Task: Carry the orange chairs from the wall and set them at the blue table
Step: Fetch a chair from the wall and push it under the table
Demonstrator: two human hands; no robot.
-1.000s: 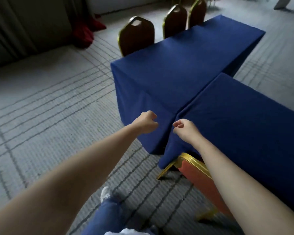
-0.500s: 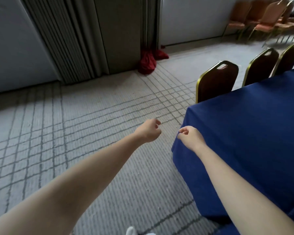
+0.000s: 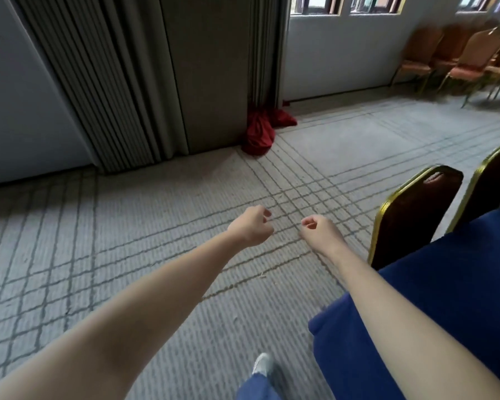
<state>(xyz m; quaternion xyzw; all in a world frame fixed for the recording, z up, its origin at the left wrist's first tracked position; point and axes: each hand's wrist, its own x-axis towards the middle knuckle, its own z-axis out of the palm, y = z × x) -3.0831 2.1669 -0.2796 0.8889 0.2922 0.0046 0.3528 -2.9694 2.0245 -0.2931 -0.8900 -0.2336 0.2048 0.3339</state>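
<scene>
Function hall, banquet chairs [image 3: 474, 51], folding partition [image 3: 113, 82], patterned carpet [image 3: 127, 226]

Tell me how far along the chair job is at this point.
Done: one chair and a second chair stand at the blue table. In hand: nothing; the left hand and right hand are curled and empty over the carpet. Left: several orange chairs, blurred, stand along the far wall.

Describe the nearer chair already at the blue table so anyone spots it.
Start at the blue-clothed table, lower right. Two gold-framed, dark-backed chairs stand along its far side; the target is the left chair. Unlike the neighbour chair, which the frame cuts off, its whole rounded top with a handle slot shows.
</scene>
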